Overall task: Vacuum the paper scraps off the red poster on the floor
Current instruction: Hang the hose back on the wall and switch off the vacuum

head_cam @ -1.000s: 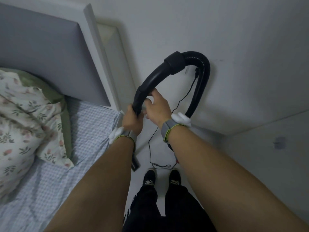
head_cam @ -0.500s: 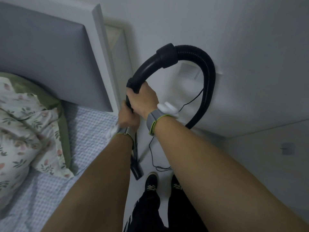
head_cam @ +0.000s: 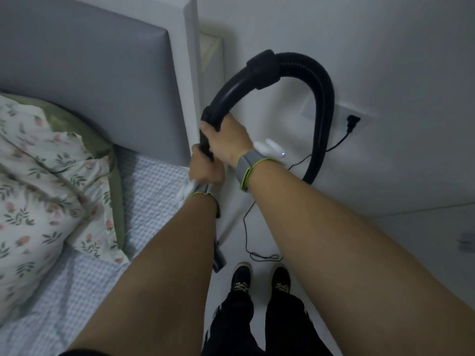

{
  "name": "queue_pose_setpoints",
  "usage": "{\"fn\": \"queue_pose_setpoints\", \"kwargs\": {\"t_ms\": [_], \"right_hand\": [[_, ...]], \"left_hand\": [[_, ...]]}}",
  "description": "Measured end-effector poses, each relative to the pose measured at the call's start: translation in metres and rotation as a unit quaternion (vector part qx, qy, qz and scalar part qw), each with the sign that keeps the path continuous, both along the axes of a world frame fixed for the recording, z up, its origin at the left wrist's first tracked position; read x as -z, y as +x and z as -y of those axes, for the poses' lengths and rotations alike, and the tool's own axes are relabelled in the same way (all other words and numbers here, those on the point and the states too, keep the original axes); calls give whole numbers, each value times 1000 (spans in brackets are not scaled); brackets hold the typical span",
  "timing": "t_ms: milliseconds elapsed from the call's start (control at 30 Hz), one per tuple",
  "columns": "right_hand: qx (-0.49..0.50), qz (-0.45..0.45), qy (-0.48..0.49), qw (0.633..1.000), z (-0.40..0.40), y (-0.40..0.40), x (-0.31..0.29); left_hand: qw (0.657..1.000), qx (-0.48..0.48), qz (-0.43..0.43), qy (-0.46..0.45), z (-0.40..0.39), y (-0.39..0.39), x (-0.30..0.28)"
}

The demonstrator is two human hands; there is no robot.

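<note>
From the head camera, the task's thing in sight is one black vacuum hose [head_cam: 318, 80]: a ribbed flexible tube that arches up and over in front of the white wall [head_cam: 385, 47], joins a thick smooth collar, and curves down as a rigid handle tube [head_cam: 226, 98] to the hands. The far end of the hose drops down the right side of the arch and passes behind the right forearm. Below the hands a narrow black nozzle end [head_cam: 218, 258] shows past the left forearm, hanging above the pale floor [head_cam: 231, 227] beside the bed. The red poster and paper scraps are not in view.

The right hand [head_cam: 228, 142] grips the lower end of the curved handle, fingers curled around it from the right, knuckles toward the camera. The left hand [head_cam: 205, 168] sits just beneath it, touching it, fingers wrapped round the tube. Both arms reach forward, forearms bare.

Each wrist carries one grey band with a green edge [head_cam: 245, 170] and a white device; two bands in all. One thin black power cord [head_cam: 246, 227] runs from a plug [head_cam: 353, 123] in the wall socket down to a loop on the floor. Two black shoes [head_cam: 240, 276] stand near, below black trousers. To the left lies one bed with a checked sheet [head_cam: 154, 191], a floral pillow [head_cam: 38, 176] over a green one, and a grey padded headboard [head_cam: 90, 68].
</note>
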State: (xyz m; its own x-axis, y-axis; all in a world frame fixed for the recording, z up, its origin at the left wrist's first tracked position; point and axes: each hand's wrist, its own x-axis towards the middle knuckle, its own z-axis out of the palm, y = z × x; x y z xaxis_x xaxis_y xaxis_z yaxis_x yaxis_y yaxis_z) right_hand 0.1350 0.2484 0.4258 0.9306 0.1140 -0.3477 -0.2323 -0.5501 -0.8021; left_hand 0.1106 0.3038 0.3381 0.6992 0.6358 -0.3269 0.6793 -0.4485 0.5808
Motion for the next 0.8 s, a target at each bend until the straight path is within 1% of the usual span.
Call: {"fn": "queue_pose_setpoints", "kwargs": {"t_ms": [167,267,367,467,533,633,800], "right_hand": [[-16,-12,3,1000,7,42,23],[-32,-3,-21,999,10,56,27],[-15,-8,-45,999,10,67,30],[-10,12,-104,994,12,75,25],[-27,24,-127,991,10,79,25],[-55,7,-133,989,11,82,31],[-98,16,-162,982,22,79,42]], "left_hand": [[994,69,67,-57,-6,18,3],[993,69,86,-47,-7,28,11],[994,73,75,-41,-10,37,17],[996,52,59,-51,-18,43,18],[994,68,53,-74,-23,49,20],[985,118,47,-117,-29,53,21],[980,137,45,-141,-33,57,24]]}}
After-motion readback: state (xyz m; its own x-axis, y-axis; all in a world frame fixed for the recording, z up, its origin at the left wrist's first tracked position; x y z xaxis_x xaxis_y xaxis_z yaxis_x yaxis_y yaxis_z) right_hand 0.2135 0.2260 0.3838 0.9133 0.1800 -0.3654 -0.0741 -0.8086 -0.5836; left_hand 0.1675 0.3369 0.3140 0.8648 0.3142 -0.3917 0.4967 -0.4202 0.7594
